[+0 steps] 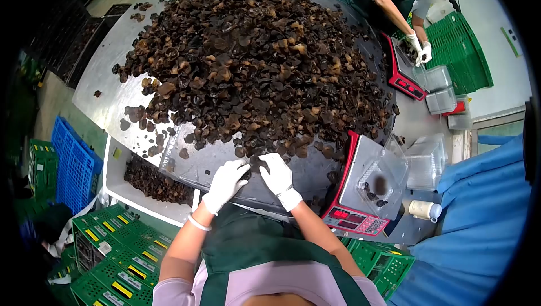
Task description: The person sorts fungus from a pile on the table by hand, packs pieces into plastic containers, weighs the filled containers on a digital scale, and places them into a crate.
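Observation:
A large heap of dark brown wood ear mushrooms (253, 52) covers the metal table in front of me. Both my hands wear white gloves and are at the heap's near edge, close to each other. My left hand (226, 182) has its fingers curled, with a dark mushroom piece partly showing by the thumb. My right hand (276, 175) is bent over, its fingertips pinching a dark mushroom piece at the heap's edge. To the right, a red digital scale (356, 193) carries a clear plastic tray (375, 179) with a few mushroom pieces inside.
Stacked clear trays (426, 162) and a cream bottle (425, 210) stand right of the scale. A white bin (141, 207) of mushrooms sits lower left, near green crates (115, 249). At upper right, a co-worker's gloved hands (420, 51) are over a second red scale (407, 85).

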Motion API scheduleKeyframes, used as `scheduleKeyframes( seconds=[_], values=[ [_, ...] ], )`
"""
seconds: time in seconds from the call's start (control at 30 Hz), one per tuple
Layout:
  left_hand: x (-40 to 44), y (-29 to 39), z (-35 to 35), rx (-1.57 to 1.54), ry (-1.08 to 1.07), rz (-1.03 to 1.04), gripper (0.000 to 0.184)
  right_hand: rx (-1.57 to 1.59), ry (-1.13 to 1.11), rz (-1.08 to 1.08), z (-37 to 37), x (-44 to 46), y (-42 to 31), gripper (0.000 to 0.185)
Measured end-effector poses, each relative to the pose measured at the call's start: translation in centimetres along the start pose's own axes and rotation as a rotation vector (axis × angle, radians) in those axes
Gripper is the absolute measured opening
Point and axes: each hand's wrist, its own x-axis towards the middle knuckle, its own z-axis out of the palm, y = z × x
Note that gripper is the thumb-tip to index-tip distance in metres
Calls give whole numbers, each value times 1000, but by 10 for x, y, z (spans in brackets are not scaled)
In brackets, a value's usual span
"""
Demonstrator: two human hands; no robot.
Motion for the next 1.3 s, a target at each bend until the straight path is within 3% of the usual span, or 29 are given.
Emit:
scheduleKeyframes(
  seconds=[0.03, 0.07, 0.1, 0.13, 0.17, 0.2, 0.27, 0.33, 0.37, 0.5, 0.53, 0.57, 0.6, 0.67, 0.7, 0.73, 0.8, 0.83, 0.87, 0.93, 0.97, 1.03, 1.07, 1.1, 1.17, 1.2, 1.3],
  values=[
    [0, -3, 2, -27, 33, 16, 41, -2, 2, 3, 0, -3, 4, 39],
    [0, -6, 7, -27, 36, 22, 41, 166, -70, 181, 0, -4, 7, 36],
    [-2, -5, 9, -223, 131, -72, 33, 336, -141, 358, 0, -5, 11, 33],
    [-3, -4, 10, -421, 224, -167, 26, 334, -135, 356, -2, -7, 16, 33],
    [-5, -2, 11, -699, 185, -440, 14, 931, -175, 603, -6, -9, 22, 33],
    [-6, -6, 10, -862, 148, -528, 19, 1536, -208, 835, -10, -10, 24, 34],
    [-11, -12, 12, -1596, 95, -778, 35, 1589, -217, 837, -14, -15, 23, 40],
    [-9, -10, 6, -1870, 11, -731, 44, 1864, -268, 651, -26, -18, 10, 47],
    [-10, -15, 13, -1979, -6, -690, 45, 1819, -298, 639, -24, -22, 13, 49],
    [-2, 0, 0, -2059, -13, -690, 45, 1759, -229, 629, -41, -29, -10, 55],
    [1, 6, -7, -2060, -18, -673, 43, 1865, -232, 607, -38, -36, -6, 50],
    [2, 13, -13, -2061, -27, -660, 41, 1476, -233, 440, -31, -43, -4, 45],
    [5, 23, -19, -2061, -48, -663, 41, 1471, -269, 439, -34, -47, -9, 47],
    [13, 45, -31, -1239, -10, -524, 35, 1821, -407, 553, -28, -49, -18, 53],
    [16, 57, -40, -1066, -126, -544, 30, 2049, -467, 553, -19, -49, -17, 58],
    [18, 66, -35, -902, -103, -341, 29, 2459, -617, 247, 1, -53, 5, 57],
    [20, 69, -16, -618, -8, 25, 29, 1942, -225, 905, -26, -55, -29, 44],
    [25, 74, -21, -686, -24, 25, 27, 1792, -91, 745, -42, -49, -42, 39],
    [25, 76, -26, -772, -47, -80, 26, 1900, -138, 835, -42, -57, -25, 35],
    [27, 75, -40, -934, -16, -302, 23, 1988, -103, 646, -82, -54, -21, 31],
    [28, 68, -39, -960, 60, -321, 24, 1879, 19, 637, -114, -53, -24, 29],
    [23, 45, -30, -886, 210, -304, 26, 1476, 300, 710, -160, -59, -6, 30],
    [20, 41, -27, -842, 285, -311, 24, 1112, 469, 684, -203, -54, -24, 23],
    [15, 34, -25, -745, 297, -299, 23, 647, 616, 649, -216, -71, 7, 24],
    [4, 19, -19, -644, 279, -318, 21, 357, 812, 588, -243, -89, 31, 22],
    [1, 17, -20, -614, 255, -333, 20, 445, 832, 663, -259, -89, 20, 22],
    [-19, -13, -5, -370, 240, -297, 19, 292, 847, 589, -272, -119, 63, 24]
  ],
)
